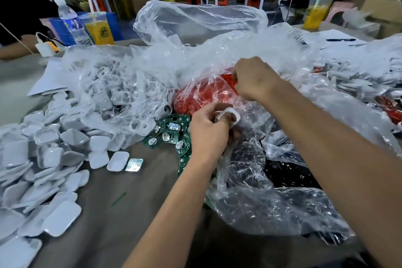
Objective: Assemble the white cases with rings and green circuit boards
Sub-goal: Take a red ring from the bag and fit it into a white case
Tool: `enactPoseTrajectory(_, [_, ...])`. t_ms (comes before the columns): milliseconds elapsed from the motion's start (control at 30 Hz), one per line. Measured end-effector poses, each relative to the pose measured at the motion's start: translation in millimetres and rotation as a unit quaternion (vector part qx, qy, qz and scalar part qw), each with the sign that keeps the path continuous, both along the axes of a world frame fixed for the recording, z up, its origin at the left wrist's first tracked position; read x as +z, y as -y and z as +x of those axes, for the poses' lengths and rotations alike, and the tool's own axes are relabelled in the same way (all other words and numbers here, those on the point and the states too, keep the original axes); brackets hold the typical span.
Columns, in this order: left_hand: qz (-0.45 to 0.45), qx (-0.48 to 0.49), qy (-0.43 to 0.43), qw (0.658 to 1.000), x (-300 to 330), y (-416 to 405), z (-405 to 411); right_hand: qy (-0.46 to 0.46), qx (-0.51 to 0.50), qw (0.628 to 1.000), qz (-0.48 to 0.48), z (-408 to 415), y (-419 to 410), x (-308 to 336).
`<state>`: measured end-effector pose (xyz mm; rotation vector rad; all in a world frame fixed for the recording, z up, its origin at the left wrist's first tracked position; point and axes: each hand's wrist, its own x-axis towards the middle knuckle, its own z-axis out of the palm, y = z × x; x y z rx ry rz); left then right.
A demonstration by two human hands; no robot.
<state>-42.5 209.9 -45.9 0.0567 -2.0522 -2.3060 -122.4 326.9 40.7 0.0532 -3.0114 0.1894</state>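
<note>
Two hands work over the heap in my head view. My left hand (207, 129) grips a white case (227, 116) by its rim, fingers curled round it, just above the pile of green circuit boards (171, 134) spilled on the grey table (121, 213). My right hand (253, 80) is further back, its fingers pinched on the red rings (195, 98) inside a clear plastic bag (217, 56) — I cannot tell whether a single ring or the film itself sits between the fingertips. More loose white cases (50, 152) lie heaped across the left of the table, some spilling from under crumpled plastic, and one lies apart beside a small shiny foil piece (134, 164). Near my right forearm another clear bag (278, 198) holds dark parts I cannot make out. Far left stand a water bottle (72, 23) and a cup of orange drink (99, 28) with a straw; a second orange drink (316, 12) stands far right — beyond it, cardboard boxes and shelving.
</note>
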Motion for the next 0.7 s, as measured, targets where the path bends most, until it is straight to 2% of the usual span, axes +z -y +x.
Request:
enactPoseTrajectory(67, [-0.042,0.035,-0.010,0.998,-2,10,-2,0.027,0.007,0.999,0.038,-7,0,-13])
enactPoseTrajectory(167, [-0.046,0.042,-0.018,0.998,-4,26,-3,-0.044,-0.016,0.999,0.015,-15,-4,-23])
enactPoseTrajectory(267, [-0.049,0.044,-0.024,0.998,-7,46,-4,-0.070,-0.040,0.996,-0.021,-17,-3,-23])
enactPoseTrajectory(367, [-0.067,0.051,-0.032,0.996,-12,68,-5,-0.133,-0.061,0.984,-0.103,-11,-5,-12])
enactPoseTrajectory(467, [-0.064,0.068,-0.036,0.995,-17,90,-7,-0.238,-0.008,0.940,-0.243,13,13,-5])
enactPoseTrajectory(533, [-0.076,0.067,-0.033,0.994,-19,101,-9,-0.215,0.063,0.922,-0.314,35,42,-14])
enactPoseTrajectory(633, [-0.069,0.063,-0.032,0.995,-20,111,-8,-0.081,0.133,0.903,-0.401,61,81,-45])
enactPoseTrajectory(700, [-0.069,0.062,-0.032,0.995,-21,115,-7,-0.028,0.143,0.882,-0.447,66,91,-64])
